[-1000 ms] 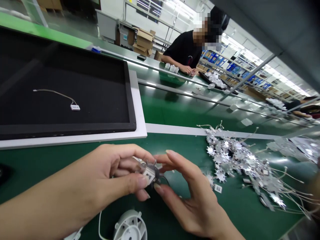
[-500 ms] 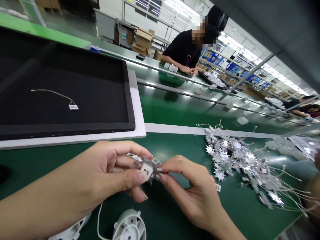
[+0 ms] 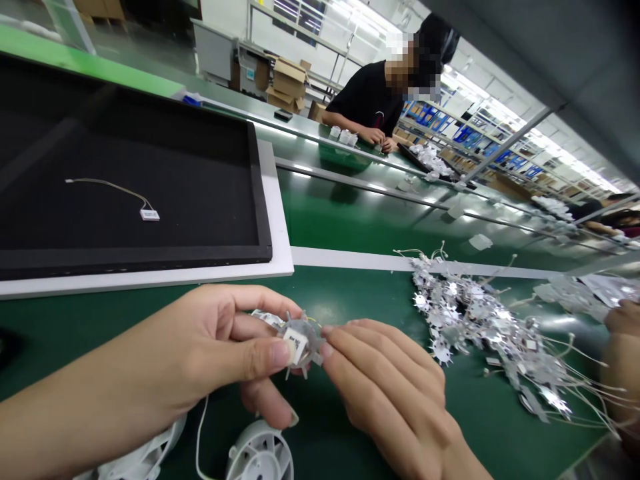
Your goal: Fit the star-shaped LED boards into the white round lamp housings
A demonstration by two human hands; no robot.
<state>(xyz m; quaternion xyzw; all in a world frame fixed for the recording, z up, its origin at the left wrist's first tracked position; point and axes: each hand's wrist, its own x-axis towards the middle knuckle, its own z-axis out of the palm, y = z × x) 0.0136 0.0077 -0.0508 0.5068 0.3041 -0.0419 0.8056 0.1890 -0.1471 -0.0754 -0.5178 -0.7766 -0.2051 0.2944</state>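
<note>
My left hand (image 3: 225, 347) pinches a spiked silvery metal disc (image 3: 311, 341) between thumb and fingers, in the middle of the view. A small white square piece (image 3: 296, 347) with dark print lies against the disc's face, beside my thumb tip. Behind my left fingers part of a white plastic fan-like piece (image 3: 267, 319) shows. Closed together, the fingertips and thumb of my right hand (image 3: 395, 387) meet at the disc's right edge. Below, a round white ribbed fan housing (image 3: 260, 457) sits on the green table, and another white housing (image 3: 145, 460) is partly hidden under my left forearm.
At right lies a heap of spiked metal discs (image 3: 465, 307) with white wires. A black tray (image 3: 200, 167) at left holds one small wired white piece (image 3: 150, 215). Another person's hand (image 3: 623, 347) is at the right edge; a co-worker (image 3: 365, 93) leans over the far bench.
My right hand has turned, its fingers now lying side by side at the disc's edge. The disc is slightly tilted differently in my left hand. Another person's hand has come further in at right.
</note>
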